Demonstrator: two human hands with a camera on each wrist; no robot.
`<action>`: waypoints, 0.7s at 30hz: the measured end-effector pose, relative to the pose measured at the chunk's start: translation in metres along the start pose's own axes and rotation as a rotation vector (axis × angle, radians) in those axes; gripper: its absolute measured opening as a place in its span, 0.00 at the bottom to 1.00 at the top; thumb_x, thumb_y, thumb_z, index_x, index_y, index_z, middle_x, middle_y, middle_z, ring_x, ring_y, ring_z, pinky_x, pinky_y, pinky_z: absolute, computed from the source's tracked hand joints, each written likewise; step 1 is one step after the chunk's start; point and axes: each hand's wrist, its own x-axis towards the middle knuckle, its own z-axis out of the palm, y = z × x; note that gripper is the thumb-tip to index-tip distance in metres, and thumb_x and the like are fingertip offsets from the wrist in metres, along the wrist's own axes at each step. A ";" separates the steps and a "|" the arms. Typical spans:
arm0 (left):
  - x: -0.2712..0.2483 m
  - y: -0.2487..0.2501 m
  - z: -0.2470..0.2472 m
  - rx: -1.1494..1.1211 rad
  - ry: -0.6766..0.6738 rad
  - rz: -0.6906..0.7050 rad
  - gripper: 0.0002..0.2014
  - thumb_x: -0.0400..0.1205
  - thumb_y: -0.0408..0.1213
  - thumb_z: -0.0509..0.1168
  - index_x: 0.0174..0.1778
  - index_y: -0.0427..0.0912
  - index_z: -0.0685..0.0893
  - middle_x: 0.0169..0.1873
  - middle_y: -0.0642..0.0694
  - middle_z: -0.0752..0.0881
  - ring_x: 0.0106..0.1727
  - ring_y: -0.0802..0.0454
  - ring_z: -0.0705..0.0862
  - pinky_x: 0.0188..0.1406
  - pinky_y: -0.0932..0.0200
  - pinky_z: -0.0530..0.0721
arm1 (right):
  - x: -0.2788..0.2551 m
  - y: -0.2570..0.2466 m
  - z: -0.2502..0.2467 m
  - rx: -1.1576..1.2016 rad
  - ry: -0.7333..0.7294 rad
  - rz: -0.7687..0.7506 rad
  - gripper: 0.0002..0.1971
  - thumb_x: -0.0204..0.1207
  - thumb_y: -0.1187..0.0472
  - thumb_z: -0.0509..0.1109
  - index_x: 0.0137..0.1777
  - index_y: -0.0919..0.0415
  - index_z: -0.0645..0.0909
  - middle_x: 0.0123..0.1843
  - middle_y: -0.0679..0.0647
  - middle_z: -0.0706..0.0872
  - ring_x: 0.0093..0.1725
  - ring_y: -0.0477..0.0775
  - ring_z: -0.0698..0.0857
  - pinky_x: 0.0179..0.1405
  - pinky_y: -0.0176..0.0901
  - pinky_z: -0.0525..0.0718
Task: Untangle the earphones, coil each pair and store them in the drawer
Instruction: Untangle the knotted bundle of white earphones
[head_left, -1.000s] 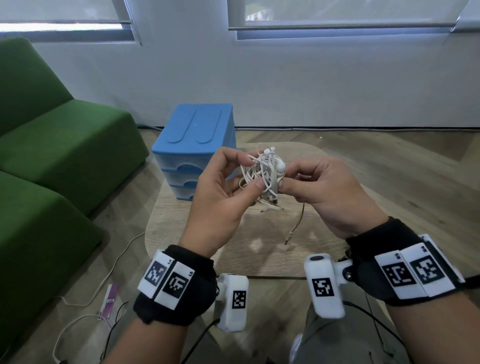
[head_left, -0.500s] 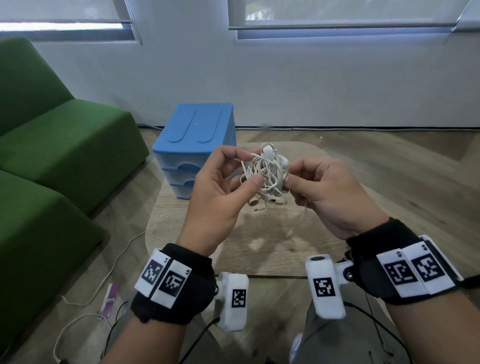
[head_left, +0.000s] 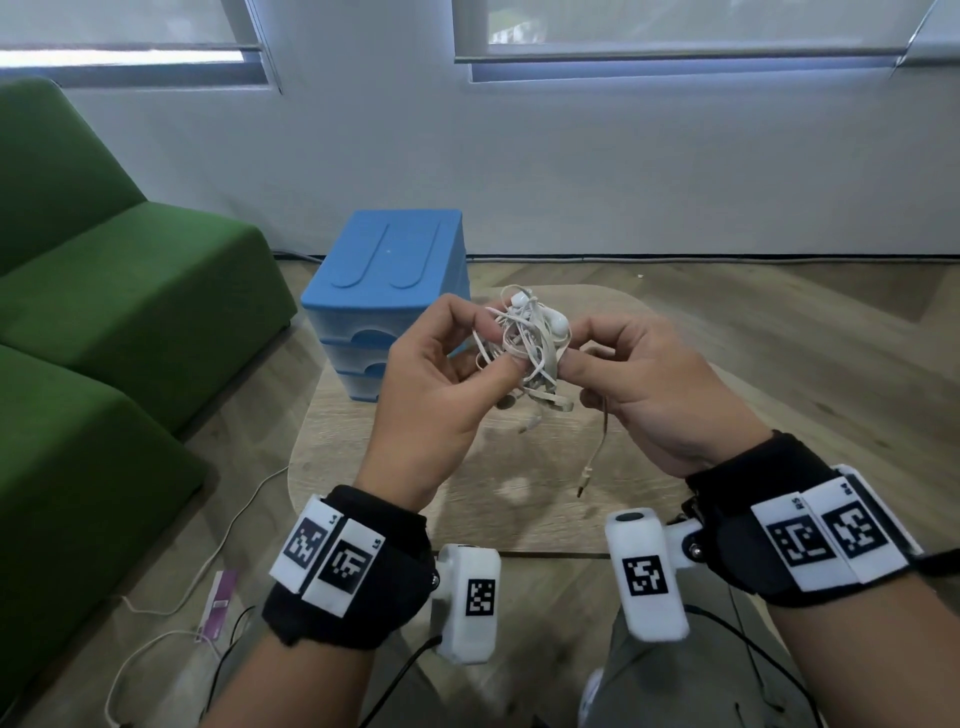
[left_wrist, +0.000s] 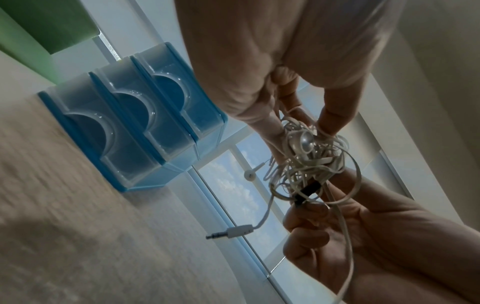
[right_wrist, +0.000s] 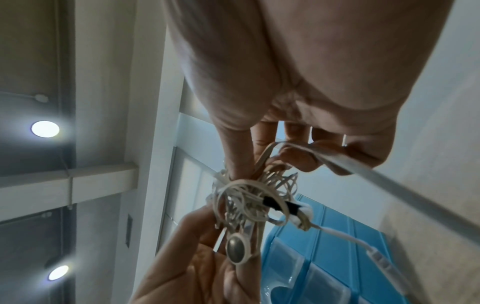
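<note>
A tangled ball of white earphones hangs in the air above the wooden table, held between both hands. My left hand pinches its left side with thumb and fingers. My right hand pinches its right side, and a flat cable runs through its curled fingers. One cable end with a jack plug dangles below. The left wrist view shows the tangle, an earbud and a loose jack plug. The right wrist view shows the tangle with an earbud. The blue drawer unit stands behind, all three drawers pushed in.
A green sofa fills the left side. White cables and a purple item lie on the wooden floor at lower left. A white wall with windows stands behind the table.
The tangle has been turned a little between my fingers. The dangling cable end, drawn up half a second ago, hangs down below my right hand again.
</note>
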 end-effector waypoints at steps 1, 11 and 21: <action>0.000 -0.001 0.000 -0.002 0.005 0.008 0.09 0.81 0.24 0.75 0.45 0.36 0.80 0.59 0.39 0.92 0.57 0.46 0.91 0.45 0.45 0.91 | 0.000 0.000 0.000 -0.024 0.005 -0.023 0.04 0.69 0.61 0.81 0.42 0.59 0.90 0.38 0.60 0.81 0.39 0.59 0.70 0.34 0.41 0.68; 0.002 -0.001 0.002 0.048 0.025 0.014 0.07 0.88 0.30 0.67 0.45 0.31 0.80 0.58 0.29 0.88 0.55 0.52 0.90 0.54 0.42 0.93 | 0.001 -0.003 -0.005 -0.197 0.064 -0.100 0.09 0.73 0.74 0.78 0.44 0.59 0.92 0.38 0.55 0.87 0.34 0.50 0.78 0.39 0.36 0.77; 0.001 -0.010 0.006 0.147 -0.061 0.040 0.06 0.88 0.34 0.63 0.46 0.38 0.79 0.53 0.44 0.92 0.48 0.36 0.87 0.46 0.40 0.85 | 0.017 -0.033 -0.007 -0.396 0.005 -0.298 0.07 0.80 0.69 0.74 0.49 0.60 0.93 0.39 0.61 0.91 0.35 0.58 0.81 0.38 0.47 0.80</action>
